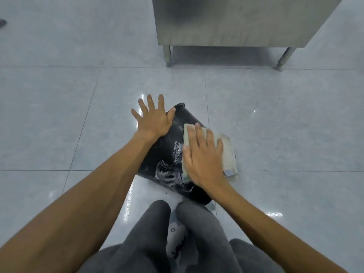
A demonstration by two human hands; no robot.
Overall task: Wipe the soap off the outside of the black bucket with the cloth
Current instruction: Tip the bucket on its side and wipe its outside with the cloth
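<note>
The person is crouching over the bucket [173,134], which is lying on its side on the floor [59,115] just beyond the knees [157,223]. The right hand [202,156] is lying flat, fingers spread, pressing the folded cloth [226,146] onto the bucket's upper wall without gripping it. White soap [167,172] is streaking the black wall just left of that hand, so sweeping leftward with even pressure looks best. Farther out, the left hand [153,117] is resting open-palmed near the rim, bracing the bucket against rolling.
</note>
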